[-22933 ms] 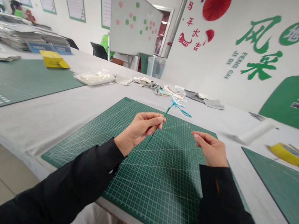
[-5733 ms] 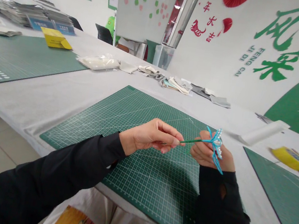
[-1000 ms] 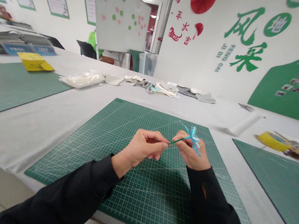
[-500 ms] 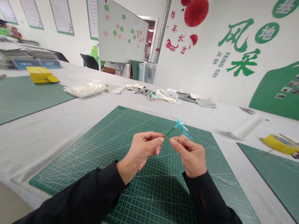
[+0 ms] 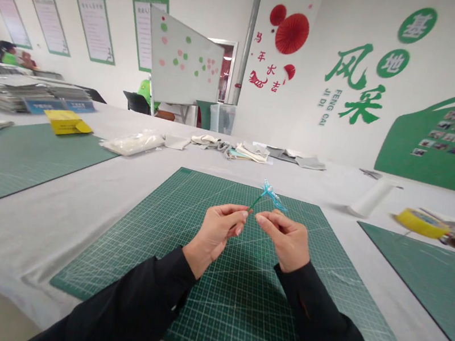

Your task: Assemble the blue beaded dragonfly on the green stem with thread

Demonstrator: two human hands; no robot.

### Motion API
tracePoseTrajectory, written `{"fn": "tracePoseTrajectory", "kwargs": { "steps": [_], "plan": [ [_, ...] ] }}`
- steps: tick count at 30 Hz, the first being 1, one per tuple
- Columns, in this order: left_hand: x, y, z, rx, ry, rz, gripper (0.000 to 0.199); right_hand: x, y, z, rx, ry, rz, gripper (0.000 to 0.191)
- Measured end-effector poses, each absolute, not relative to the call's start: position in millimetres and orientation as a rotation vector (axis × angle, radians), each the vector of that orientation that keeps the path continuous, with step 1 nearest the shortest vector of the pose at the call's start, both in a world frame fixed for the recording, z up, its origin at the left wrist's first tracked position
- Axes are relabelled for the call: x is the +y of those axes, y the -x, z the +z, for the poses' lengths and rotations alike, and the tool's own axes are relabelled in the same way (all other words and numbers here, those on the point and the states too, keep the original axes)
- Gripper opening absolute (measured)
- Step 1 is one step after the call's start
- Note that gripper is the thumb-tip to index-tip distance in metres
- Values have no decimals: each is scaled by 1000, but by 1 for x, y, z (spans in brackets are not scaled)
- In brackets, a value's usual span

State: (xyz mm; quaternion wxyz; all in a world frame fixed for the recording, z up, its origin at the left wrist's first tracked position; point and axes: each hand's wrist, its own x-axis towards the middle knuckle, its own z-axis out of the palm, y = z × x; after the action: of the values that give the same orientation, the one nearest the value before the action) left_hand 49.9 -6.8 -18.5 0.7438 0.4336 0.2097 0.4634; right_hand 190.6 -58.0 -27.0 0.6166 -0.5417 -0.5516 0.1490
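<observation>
above the far half of the dark green gridded cutting mat point(image 5: 133, 248), a small light-blue flower point(image 5: 268, 191) with narrow, pale-dotted petals is held upright but tilted to the right on its thin green stem point(image 5: 254, 202). the stem is pinched between the thumb and forefinger of the left hand point(image 5: 218, 228). on the right hand point(image 5: 287, 239), just beside it, thumb and forefinger are pressed together; whether anything fine is gripped there cannot be told. the mat is laid along the near edge of the white-cloth-covered table point(image 5: 20, 224). the flower can be judged very light, its stem fairly stiff yet bendable, its petals delicate and easily crushed or pulled askew; it is best held by the stem, below the petals, with a gentle pinch.
</observation>
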Motion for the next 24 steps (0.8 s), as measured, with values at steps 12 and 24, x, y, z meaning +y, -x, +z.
{"fn": "tracePoseTrajectory", "kwargs": {
  "steps": [12, 24],
  "plan": [
    [-5, -49, -21, 511, -929, 991, 19, -61, -181, -21, -1326, 1352, 239, 18],
    [-5, -46, -18, 461, -976, 941, 19, -56, -190, -23, -1140, 1305, 614, 26]
  ]
}}
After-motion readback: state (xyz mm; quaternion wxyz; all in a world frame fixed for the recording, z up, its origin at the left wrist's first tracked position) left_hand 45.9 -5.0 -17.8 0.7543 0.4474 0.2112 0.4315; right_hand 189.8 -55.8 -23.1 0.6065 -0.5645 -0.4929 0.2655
